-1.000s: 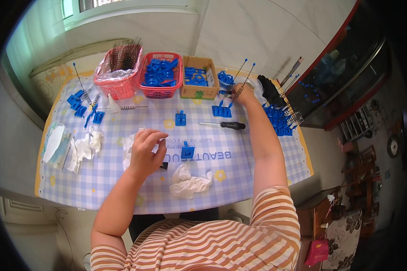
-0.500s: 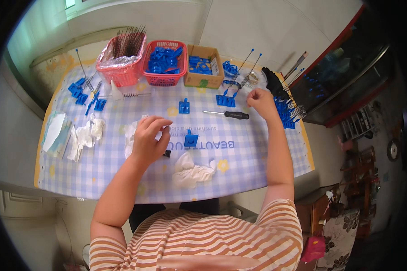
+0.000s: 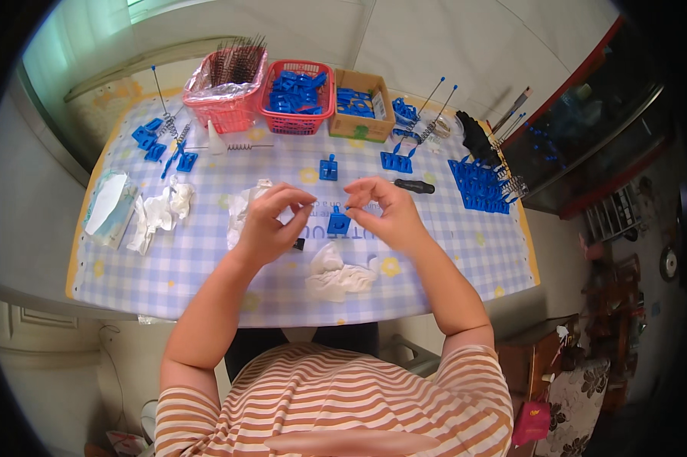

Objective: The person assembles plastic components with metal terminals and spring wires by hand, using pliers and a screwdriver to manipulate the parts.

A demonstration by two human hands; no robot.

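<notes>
My left hand (image 3: pixel 276 222) hovers over the middle of the table, fingers curved and thumb apart, with nothing visible in it. Facing it, my right hand (image 3: pixel 389 215) has its thumb and a finger brought together in a pinch; whatever they hold is too small to make out. Between the hands lies a blue plastic clip-like part (image 3: pixel 339 222) with a small upright piece, close to the right fingertips. A similar blue part (image 3: pixel 328 168) lies farther back. Beside the right hand is a screwdriver (image 3: pixel 414 186), its shaft hidden behind that hand.
A red basket of dark springy rods (image 3: pixel 223 114), a red basket of blue parts (image 3: pixel 297 126) and a cardboard box (image 3: pixel 363 128) line the back. Blue assemblies (image 3: pixel 480 186) stand right. Crumpled tissue (image 3: pixel 342 276) lies near the front; a tissue pack (image 3: pixel 111 209) sits left.
My right hand has come from the far right, near the upright blue assemblies, to the blue part at the middle. My left hand stays near that part. The whole view has shifted slightly.
</notes>
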